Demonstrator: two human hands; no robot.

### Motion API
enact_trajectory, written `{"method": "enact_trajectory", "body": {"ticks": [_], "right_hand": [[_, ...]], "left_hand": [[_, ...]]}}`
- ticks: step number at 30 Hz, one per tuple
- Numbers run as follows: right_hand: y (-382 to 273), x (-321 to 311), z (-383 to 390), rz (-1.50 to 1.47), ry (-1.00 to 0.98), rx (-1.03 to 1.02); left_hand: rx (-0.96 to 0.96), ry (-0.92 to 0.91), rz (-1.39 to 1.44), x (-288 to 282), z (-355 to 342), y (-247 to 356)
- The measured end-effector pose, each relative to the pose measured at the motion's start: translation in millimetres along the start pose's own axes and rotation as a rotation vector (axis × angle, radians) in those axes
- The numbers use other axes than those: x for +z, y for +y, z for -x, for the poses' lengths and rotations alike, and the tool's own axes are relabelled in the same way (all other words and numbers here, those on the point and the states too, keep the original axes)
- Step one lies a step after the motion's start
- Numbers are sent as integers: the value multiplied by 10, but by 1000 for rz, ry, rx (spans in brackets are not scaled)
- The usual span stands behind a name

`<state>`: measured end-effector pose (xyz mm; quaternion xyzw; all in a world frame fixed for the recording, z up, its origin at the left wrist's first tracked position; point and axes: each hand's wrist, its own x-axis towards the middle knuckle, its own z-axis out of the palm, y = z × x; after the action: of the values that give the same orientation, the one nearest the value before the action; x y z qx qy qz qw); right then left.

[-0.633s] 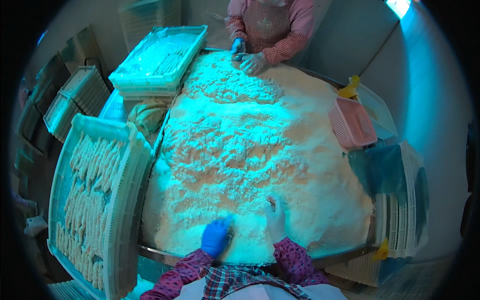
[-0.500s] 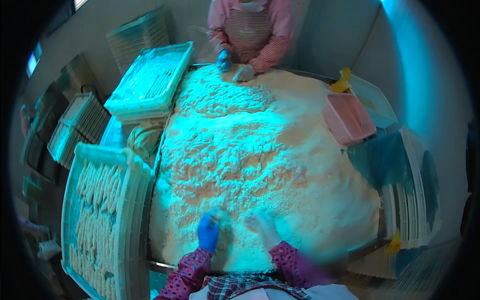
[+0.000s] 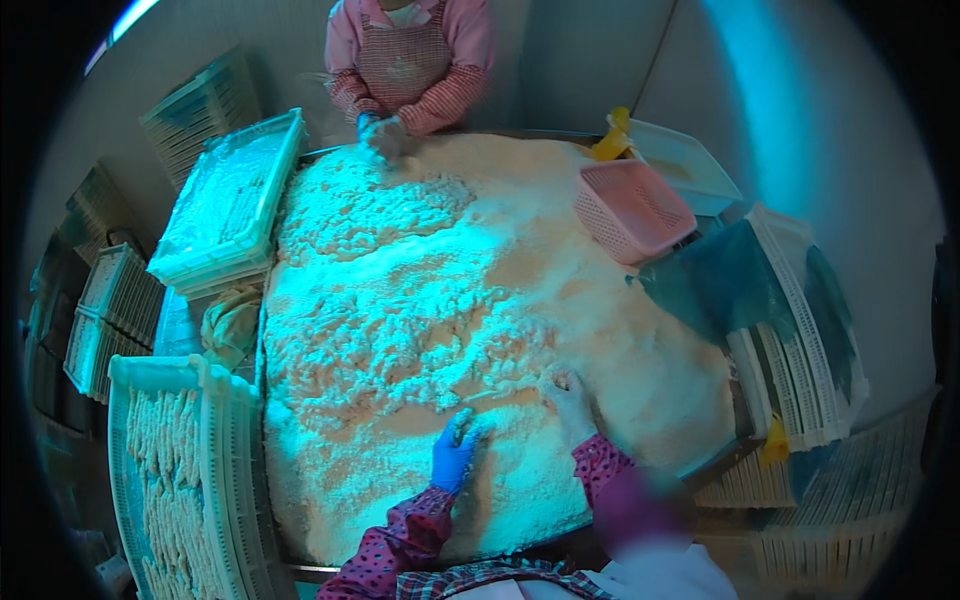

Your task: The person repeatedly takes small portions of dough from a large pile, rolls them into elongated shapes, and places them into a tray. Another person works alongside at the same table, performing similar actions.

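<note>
A wide table is spread with pale crumbs [image 3: 400, 345], heaped rough on the left and in the middle, smoother on the right. My left hand [image 3: 455, 456], in a blue glove with crumbs stuck to its fingertips, rests low over the crumbs near the table's front. Its fingers are slightly bent and apart. Further right and a little farther off, my right hand [image 3: 570, 402] in a whitish glove touches the crumbs, its fingers curled with a gap between them. I can make out nothing held in either hand. A shallow furrow runs between the hands.
Stacked trays [image 3: 215, 470] with rows of coated strips stand at the left, more trays [image 3: 225, 195] behind them, next to a crumpled cloth [image 3: 230, 325]. A pink basket [image 3: 637, 212] sits at the right near a blue-green sheet [image 3: 715, 280]. Across the table works another person [image 3: 405, 75].
Both my hands have moved away from me and to the right, and farther apart. The view has shifted right. The other person's hands have come together.
</note>
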<state>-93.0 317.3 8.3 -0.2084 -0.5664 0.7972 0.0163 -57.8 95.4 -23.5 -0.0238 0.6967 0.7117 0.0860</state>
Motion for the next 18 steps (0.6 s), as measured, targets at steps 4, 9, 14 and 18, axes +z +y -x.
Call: {"method": "enact_trajectory", "body": {"ticks": [4,9,14,18], "right_hand": [[4,-363,129,990,132,-426],[-149,521,452,1426,-91,-887],[279,850,357,1742,-332,-907],[124,586,744,1487,-517,-702]], "left_hand": [[402,-286,-624,-164,188,539],[552,-83,-879,-206,323,261],[508,-103,-930,-509,191,163],[394,18,-936,-1043,438,75]]}}
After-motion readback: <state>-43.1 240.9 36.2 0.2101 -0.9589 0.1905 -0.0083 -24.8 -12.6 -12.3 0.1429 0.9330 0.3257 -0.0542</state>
